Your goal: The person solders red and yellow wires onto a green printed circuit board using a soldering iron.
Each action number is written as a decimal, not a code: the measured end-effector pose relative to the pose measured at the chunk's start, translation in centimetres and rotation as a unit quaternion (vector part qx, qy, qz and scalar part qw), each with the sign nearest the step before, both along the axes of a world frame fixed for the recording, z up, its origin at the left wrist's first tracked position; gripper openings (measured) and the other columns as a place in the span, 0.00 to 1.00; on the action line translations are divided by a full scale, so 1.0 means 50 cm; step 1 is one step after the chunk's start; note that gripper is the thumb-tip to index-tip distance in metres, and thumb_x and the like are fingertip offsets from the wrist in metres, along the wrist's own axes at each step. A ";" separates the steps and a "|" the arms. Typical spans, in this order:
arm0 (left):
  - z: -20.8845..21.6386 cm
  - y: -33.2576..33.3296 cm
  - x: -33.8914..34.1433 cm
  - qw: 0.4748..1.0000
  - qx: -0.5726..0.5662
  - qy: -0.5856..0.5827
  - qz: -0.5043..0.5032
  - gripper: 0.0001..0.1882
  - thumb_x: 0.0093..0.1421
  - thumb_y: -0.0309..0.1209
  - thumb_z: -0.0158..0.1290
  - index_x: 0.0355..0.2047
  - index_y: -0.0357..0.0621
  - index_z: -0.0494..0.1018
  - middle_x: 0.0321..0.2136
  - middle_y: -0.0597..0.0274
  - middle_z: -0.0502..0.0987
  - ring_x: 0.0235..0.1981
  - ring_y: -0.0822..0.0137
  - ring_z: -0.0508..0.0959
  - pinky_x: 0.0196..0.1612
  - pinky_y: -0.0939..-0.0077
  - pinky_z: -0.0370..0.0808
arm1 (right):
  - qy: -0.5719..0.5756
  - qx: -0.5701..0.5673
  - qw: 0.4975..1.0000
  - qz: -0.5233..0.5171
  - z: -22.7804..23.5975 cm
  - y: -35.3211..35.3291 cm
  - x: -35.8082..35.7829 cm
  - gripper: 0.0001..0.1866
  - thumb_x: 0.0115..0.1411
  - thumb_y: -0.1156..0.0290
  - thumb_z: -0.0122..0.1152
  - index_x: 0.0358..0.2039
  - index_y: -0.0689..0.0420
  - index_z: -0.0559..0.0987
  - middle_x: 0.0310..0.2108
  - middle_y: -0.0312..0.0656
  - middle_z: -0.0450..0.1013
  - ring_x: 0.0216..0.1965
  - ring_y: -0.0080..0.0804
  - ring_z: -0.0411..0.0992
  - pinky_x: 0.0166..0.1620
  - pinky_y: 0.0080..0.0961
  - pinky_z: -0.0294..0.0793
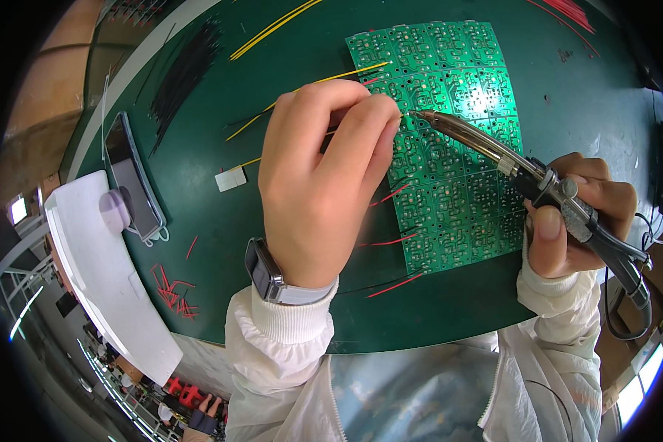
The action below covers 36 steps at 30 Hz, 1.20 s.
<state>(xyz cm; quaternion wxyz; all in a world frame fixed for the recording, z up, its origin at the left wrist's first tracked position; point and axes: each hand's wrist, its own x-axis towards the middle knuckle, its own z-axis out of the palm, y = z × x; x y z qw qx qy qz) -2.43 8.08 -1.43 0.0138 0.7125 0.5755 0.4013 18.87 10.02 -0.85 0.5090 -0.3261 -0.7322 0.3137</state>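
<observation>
My left hand [313, 180] is closed in a pinch over the left edge of a green circuit board panel [457, 195]. A thin yellow wire [250, 163] runs in under that hand, and a small yellow end shows at the fingertips against the board. My right hand [597, 195] grips a soldering iron [473, 138] by its dark handle. Its tip touches or nearly touches the board just beside my left fingertips. Red and black wires [394, 283] stick out from the panel's left edge lower down, and another yellow wire [346, 74] reaches its upper part.
Bundles of black wires [188, 77], yellow wires [276, 28] and red wires [567, 11] lie along the far side of the green table. Short red wire pieces [173, 295] are scattered at left, near a phone [134, 177] and a white curved object [103, 272]. A small white block [230, 179] lies nearby.
</observation>
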 end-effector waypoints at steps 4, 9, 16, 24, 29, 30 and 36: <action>0.001 -0.001 0.000 1.000 0.000 0.000 0.003 0.08 0.44 0.17 0.57 0.26 0.39 0.73 0.27 0.62 0.72 0.27 0.66 0.73 0.29 0.77 0.70 | 0.000 0.003 1.000 0.002 -0.001 0.002 0.000 0.22 0.46 0.71 0.65 0.35 0.63 0.62 0.23 0.47 0.67 0.17 0.21 0.62 0.21 0.14 0.63; -0.008 0.000 -0.004 1.000 0.016 -0.002 -0.019 0.13 0.40 0.15 0.58 0.29 0.38 0.72 0.26 0.61 0.69 0.26 0.64 0.70 0.26 0.73 0.68 | -0.007 0.006 1.000 0.008 -0.002 0.003 -0.002 0.22 0.45 0.72 0.65 0.35 0.64 0.62 0.22 0.47 0.67 0.17 0.21 0.62 0.21 0.14 0.63; -0.001 -0.001 -0.001 1.000 0.016 0.001 -0.019 0.13 0.40 0.15 0.58 0.28 0.38 0.72 0.26 0.62 0.69 0.26 0.64 0.70 0.27 0.73 0.68 | 0.017 0.022 1.000 0.003 -0.005 0.009 -0.007 0.21 0.45 0.73 0.65 0.34 0.64 0.62 0.22 0.46 0.67 0.17 0.20 0.62 0.21 0.14 0.62; 0.017 -0.011 -0.005 0.999 -0.046 -0.020 0.006 0.07 0.47 0.17 0.56 0.28 0.38 0.74 0.30 0.60 0.74 0.32 0.65 0.74 0.34 0.78 0.71 | 0.052 0.046 0.997 0.029 -0.006 0.022 -0.003 0.20 0.44 0.75 0.64 0.33 0.65 0.63 0.22 0.45 0.67 0.17 0.19 0.62 0.21 0.14 0.62; 0.051 0.004 -0.030 0.979 -0.020 -0.196 0.046 0.05 0.51 0.20 0.55 0.30 0.37 0.73 0.28 0.61 0.75 0.30 0.69 0.75 0.35 0.78 0.70 | 0.093 -0.005 0.995 0.023 0.002 0.017 0.002 0.20 0.43 0.78 0.65 0.32 0.64 0.64 0.23 0.45 0.67 0.18 0.20 0.63 0.21 0.15 0.64; 0.060 0.016 -0.041 0.984 -0.041 -0.164 0.055 0.05 0.52 0.21 0.54 0.31 0.37 0.73 0.28 0.61 0.75 0.29 0.70 0.74 0.34 0.78 0.70 | 0.089 -0.006 0.996 0.029 0.003 0.017 0.000 0.20 0.43 0.78 0.65 0.32 0.64 0.64 0.23 0.45 0.68 0.18 0.20 0.64 0.21 0.15 0.64; 0.067 0.175 -0.069 0.990 -0.141 -0.012 0.006 0.06 0.54 0.26 0.53 0.32 0.36 0.74 0.24 0.63 0.75 0.25 0.76 0.72 0.32 0.83 0.69 | 0.111 -0.040 0.993 0.009 0.020 0.008 -0.016 0.17 0.39 0.79 0.65 0.28 0.62 0.66 0.18 0.43 0.69 0.17 0.23 0.68 0.19 0.18 0.66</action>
